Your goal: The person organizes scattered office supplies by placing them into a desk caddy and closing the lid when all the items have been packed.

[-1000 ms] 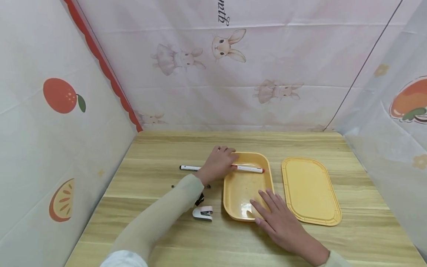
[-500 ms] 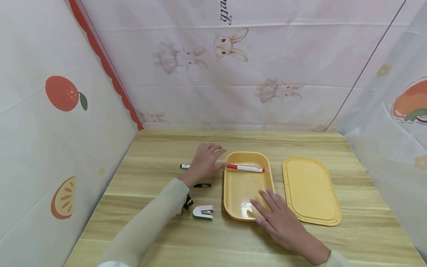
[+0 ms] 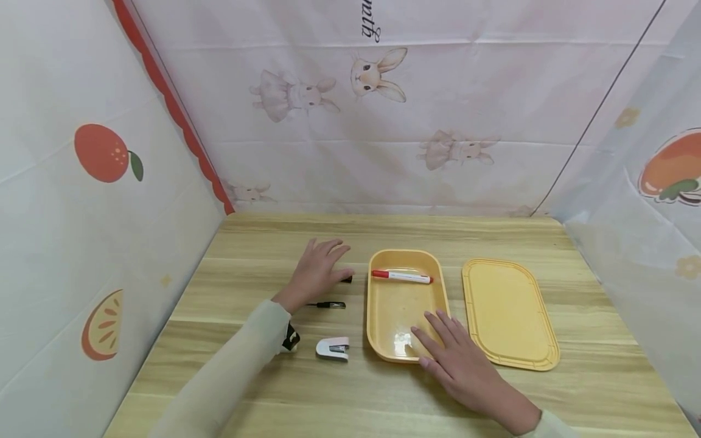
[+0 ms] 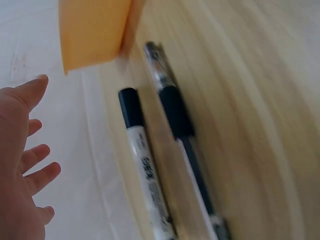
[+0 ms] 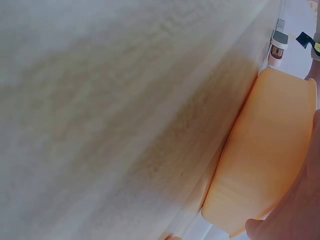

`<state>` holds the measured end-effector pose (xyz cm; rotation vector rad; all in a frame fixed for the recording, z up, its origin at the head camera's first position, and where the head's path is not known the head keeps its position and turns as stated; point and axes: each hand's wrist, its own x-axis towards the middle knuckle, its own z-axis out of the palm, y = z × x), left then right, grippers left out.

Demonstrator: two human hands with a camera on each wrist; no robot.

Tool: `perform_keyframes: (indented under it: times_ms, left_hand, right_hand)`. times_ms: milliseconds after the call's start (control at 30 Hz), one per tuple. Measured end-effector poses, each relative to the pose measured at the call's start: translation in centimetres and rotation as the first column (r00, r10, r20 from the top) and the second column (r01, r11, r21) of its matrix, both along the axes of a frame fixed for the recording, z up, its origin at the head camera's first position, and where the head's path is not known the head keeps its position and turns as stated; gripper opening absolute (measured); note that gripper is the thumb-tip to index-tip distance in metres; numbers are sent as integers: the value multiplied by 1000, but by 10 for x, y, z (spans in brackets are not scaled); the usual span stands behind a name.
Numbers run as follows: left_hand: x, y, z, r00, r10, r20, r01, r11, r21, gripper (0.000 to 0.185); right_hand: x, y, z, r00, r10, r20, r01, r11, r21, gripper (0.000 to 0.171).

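Observation:
My left hand (image 3: pixel 317 271) hovers over the table left of the yellow box, fingers spread and holding nothing. Beneath it lies a white marker with a black cap (image 4: pixel 132 107), mostly covered by the hand in the head view. A pen with a black grip (image 4: pixel 175 112) lies beside that marker. My right hand (image 3: pixel 465 365) rests with straight fingers on the near right rim of the yellow box (image 3: pixel 373 328). Inside the box, near its far end, a red-capped white marker (image 3: pixel 405 277) lies crosswise.
A small white and pink stapler (image 3: pixel 332 348) lies on the wooden table left of the box. The flat yellow lid (image 3: pixel 512 313) lies to the box's right. Printed cloth walls (image 3: pixel 449 109) enclose the table at the back and sides.
My left hand has drawn back leftward from over the box's far left rim to above the black-capped marker. The red-capped marker, partly covered before, now shows whole. My right hand has stayed put.

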<state>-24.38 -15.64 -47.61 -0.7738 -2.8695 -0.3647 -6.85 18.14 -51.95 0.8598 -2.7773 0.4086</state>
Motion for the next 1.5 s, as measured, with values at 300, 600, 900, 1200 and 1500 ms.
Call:
perform_keyframes:
  times_ms: [300,600,900,1200,1500]
  left_hand:
    - [1,-30,-17,998,58,39,-57,998,-26,62]
    - [-3,-51,-24,994,106,26,-104,992,-68,59]
    - [1,-68,-27,990,136,25,-134,987,-84,56]
    - [4,-88,-34,985,168,26,-164,980,-109,58]
    - [5,-103,-40,981,181,74,-175,981,-80,50]
  right_hand:
    - [1,-2,1,1000,8,-10,-8,1000,-14,51]
    - [1,-1,3,1000,-8,9,8,1000,-16,51]
    - [0,-1,4,1000,-8,21,8,1000,-14,50]
    - [1,-2,5,1000,4,-18,-4,1000,-17,50]
    - [0,-1,3,1000,13,4,-12,1000,-26,50]
